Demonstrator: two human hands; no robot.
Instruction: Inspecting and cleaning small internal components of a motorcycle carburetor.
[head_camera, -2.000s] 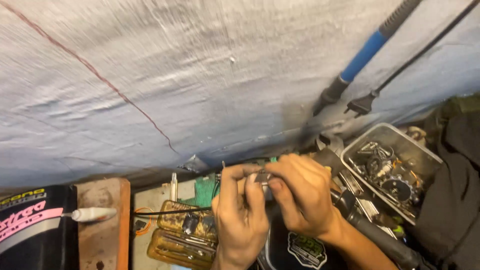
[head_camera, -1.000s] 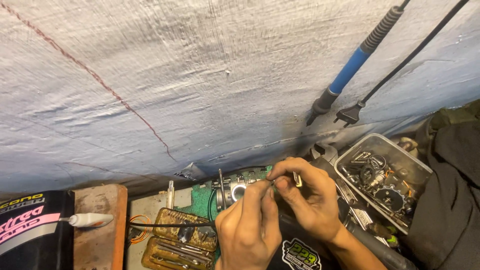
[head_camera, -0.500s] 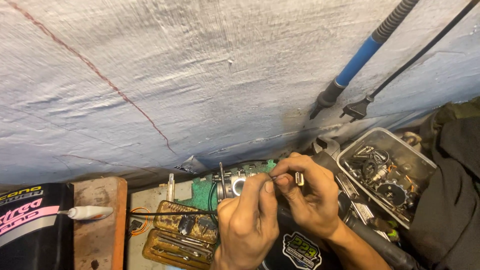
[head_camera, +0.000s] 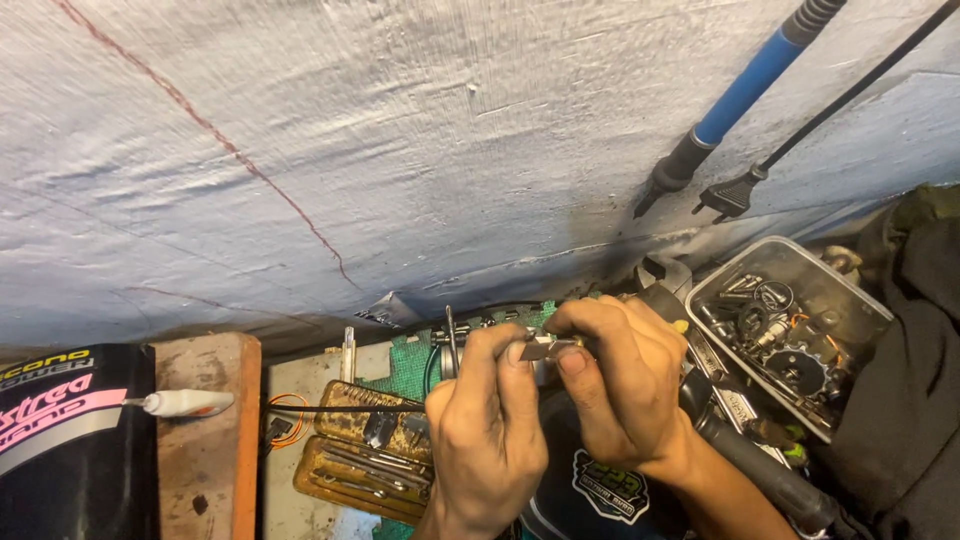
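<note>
Compared with half a second ago, both hands sit in nearly the same place and the grip looks unchanged; only the view has shifted slightly. Two seconds ago the hands were lower and closer together, covering more of the small part.

The left hand (head_camera: 487, 425) pinches a small flat metal part (head_camera: 545, 348) between thumb and forefinger, the other fingers curled in. The right hand (head_camera: 620, 385) closes on the same part from the right, thumb and fingertip pressed on its end. The part is held just above a green circuit board (head_camera: 405, 365), near the middle of the scene. A thin metal pin (head_camera: 451, 335) stands up just left of the left hand.

At right, a clear plastic tray (head_camera: 870, 305) holds loose screws, small round metal parts and bits of wire. At lower left of the hands, an open yellowish tool case (head_camera: 345, 470) holds small metal tools in its slots. A blue-handled soldering iron (head_camera: 735, 95) hangs against the wall at far right, a black plug (head_camera: 728, 197) beside it. A white glue tube (head_camera: 185, 402) lies on a wooden block (head_camera: 210, 460) at left.
</note>
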